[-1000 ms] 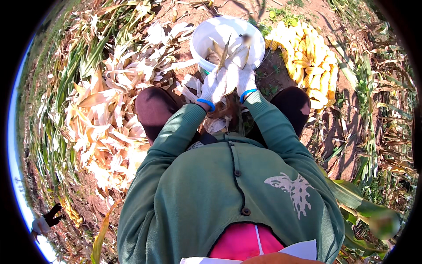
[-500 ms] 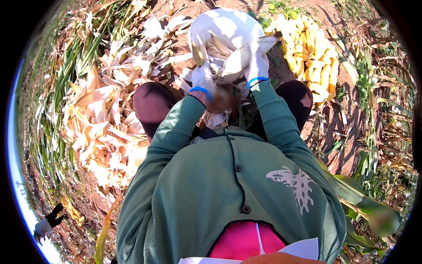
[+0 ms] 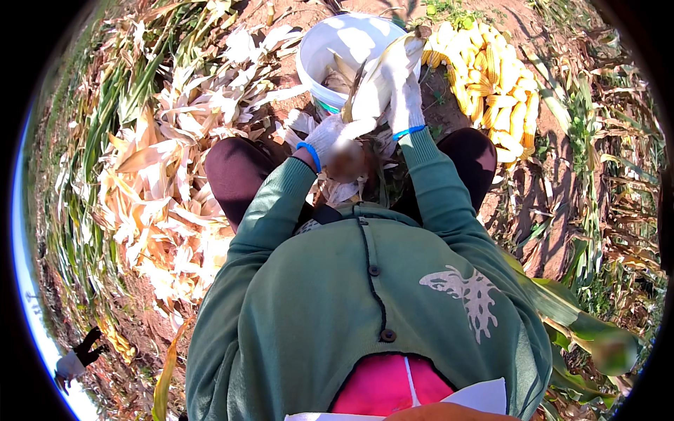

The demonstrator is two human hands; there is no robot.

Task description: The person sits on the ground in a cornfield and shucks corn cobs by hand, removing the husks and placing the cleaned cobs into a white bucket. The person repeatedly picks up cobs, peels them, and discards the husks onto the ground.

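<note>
A pale, husk-covered ear of corn [image 3: 382, 76] slants in front of me, its stalk end up and to the right. My right hand [image 3: 405, 102], in a white glove with a blue cuff edge, is wrapped round its right side. Lower down, my left hand [image 3: 328, 135], gloved the same way, is closed at the lower end of the ear; its fingertips are partly hidden by husk. Just beyond the hands stands a white bucket [image 3: 309, 62] with loose husk leaves [image 3: 337, 76] in it.
A large heap of dry husks [image 3: 158, 175] lies to my left. Several bare yellow ears [image 3: 495, 84] are piled at the far right. Dry stalks [image 3: 625, 140] line the right side; green leaves [image 3: 562, 302] lie near right. Another person [image 3: 74, 361] shows small at the lower left rim.
The ear has swung to a steeper slant, its stalk end moving up and left. My left hand has drawn down toward me, and more of the bucket's inside shows.
</note>
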